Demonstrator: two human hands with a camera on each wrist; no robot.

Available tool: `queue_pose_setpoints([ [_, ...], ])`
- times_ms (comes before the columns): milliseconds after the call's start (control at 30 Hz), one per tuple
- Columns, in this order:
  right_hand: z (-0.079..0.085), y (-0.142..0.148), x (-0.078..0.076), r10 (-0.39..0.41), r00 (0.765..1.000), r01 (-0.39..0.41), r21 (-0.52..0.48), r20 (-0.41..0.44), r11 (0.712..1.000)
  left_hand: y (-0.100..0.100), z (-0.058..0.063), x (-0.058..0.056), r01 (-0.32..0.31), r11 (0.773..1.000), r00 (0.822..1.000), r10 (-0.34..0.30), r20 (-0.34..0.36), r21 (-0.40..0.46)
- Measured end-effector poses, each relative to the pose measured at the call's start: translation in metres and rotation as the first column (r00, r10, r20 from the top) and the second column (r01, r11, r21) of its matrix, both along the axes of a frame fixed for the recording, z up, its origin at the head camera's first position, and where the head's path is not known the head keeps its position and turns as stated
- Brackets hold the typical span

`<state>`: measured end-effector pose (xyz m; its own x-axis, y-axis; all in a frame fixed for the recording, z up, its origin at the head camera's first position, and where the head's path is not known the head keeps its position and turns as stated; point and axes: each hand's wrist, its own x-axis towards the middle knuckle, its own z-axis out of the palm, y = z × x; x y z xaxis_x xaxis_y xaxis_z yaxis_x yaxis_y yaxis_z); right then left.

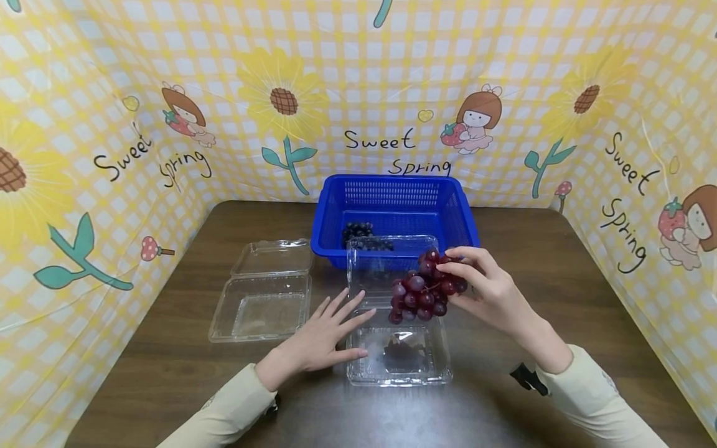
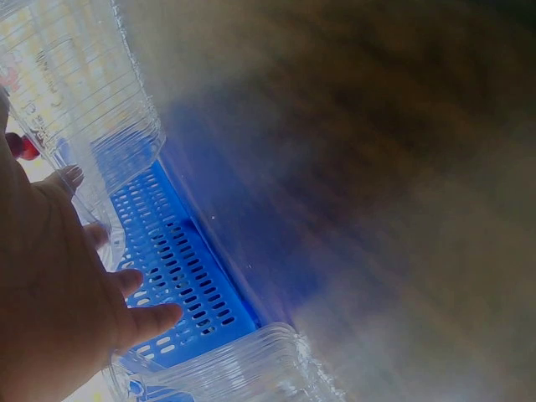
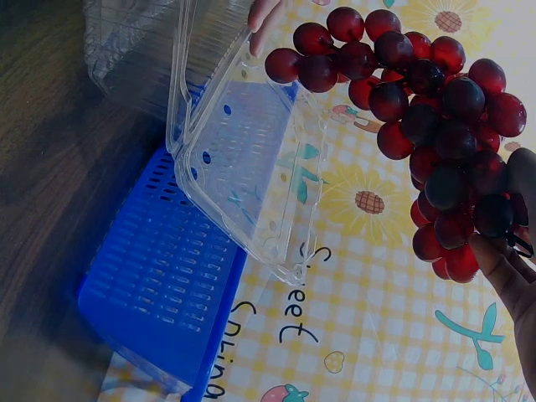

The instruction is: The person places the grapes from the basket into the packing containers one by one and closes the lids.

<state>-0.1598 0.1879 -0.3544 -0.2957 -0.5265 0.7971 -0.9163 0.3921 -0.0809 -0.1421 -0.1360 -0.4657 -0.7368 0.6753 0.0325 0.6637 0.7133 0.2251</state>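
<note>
A bunch of red grapes (image 1: pixel 420 292) hangs from my right hand (image 1: pixel 498 295), which pinches it at its upper right end with fingers and thumb. In the head view the bunch overlaps a clear plastic box (image 1: pixel 439 367) whose hinged lid stands raised at the back. My left hand (image 1: pixel 325 333) spreads its straight fingers at the left side of that box and holds nothing. The right wrist view shows the grapes (image 3: pixel 456 126) dangling above the box's lid (image 3: pixel 251 193). Fingertips of the left hand (image 2: pixel 59 276) show near clear plastic in the left wrist view.
Behind the box stands a blue plastic basket (image 1: pixel 470 230) with dark grapes (image 1: pixel 357 231) in it. A second clear box (image 1: pixel 224 311) lies opened on the brown table (image 1: pixel 168 373) at the left. Patterned yellow-checked cloth (image 1: pixel 347 74) walls off the back and both sides.
</note>
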Motion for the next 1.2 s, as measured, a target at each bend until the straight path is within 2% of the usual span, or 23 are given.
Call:
queue_pose_setpoints([
  [567, -0.007, -0.007, 0.002, 0.037, 0.999, -0.037, -0.011, 0.008, 0.999, -0.001, -0.002, 0.000, 0.015, 0.999, 1.000, -0.014, -0.012, 0.032],
  [833, -0.011, -0.008, 0.001, 0.041, 0.999, -0.041, -0.008, -0.003, 0.999, 0.000, 0.001, 0.001, 0.009, 1.000, 1.000, -0.009, 0.013, 0.019],
  [1200, -0.016, -0.010, 0.004, 0.060, 0.998, -0.060, -0.017, 0.007, 0.998, 0.000, 0.001, 0.000, 0.003, 1.000, 1.000, -0.003, 0.000, 0.009],
])
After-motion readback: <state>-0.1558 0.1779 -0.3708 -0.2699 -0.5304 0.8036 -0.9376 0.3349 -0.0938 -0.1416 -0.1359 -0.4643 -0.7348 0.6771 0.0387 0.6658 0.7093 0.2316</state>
